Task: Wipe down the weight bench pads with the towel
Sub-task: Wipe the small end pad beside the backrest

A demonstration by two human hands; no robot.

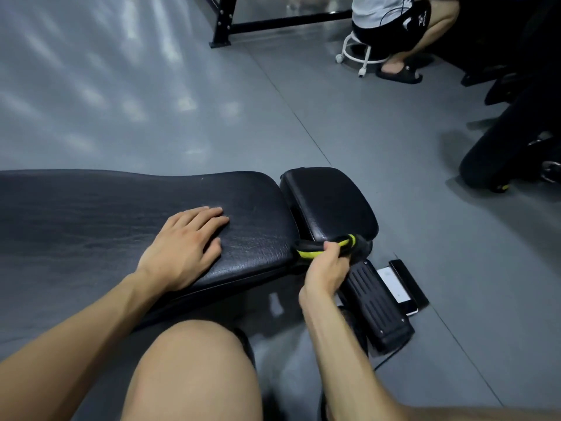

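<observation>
Here, right hand (pixel 324 265) curled round a dark towel (pixel 326 245) with a yellow-green edge, bunched into a wad and pressed against the near edge of the small seat pad (pixel 329 202), just where that pad meets the gap before the long one. Gripped tight that way, presumably, so the cloth keeps its bulk and can be dragged along the rim without unrolling. Left hand (pixel 185 244) laid flat on the long back pad (pixel 121 214), fingers straight and together, holding nothing (likely there to brace the body and steady the bench while the other hand scrubs). Both pads black, grained, set end to end with a narrow slot between; no telling from the sheen alone which parts are already wiped, so progress hard to judge. Below the right wrist, a ribbed black foot piece (pixel 376 302) of the bench, and just beside it on the grey floor (pixel 151 101) a phone (pixel 397 284) lying flat, close enough to be knocked by a careless sweep. A bare knee (pixel 194 372) low in view, so apparently crouched or seated close. Farther off, another person on a white wheeled stool (pixel 359 54), beside a black rack frame (pixel 224 22), well apart from the bench.
</observation>
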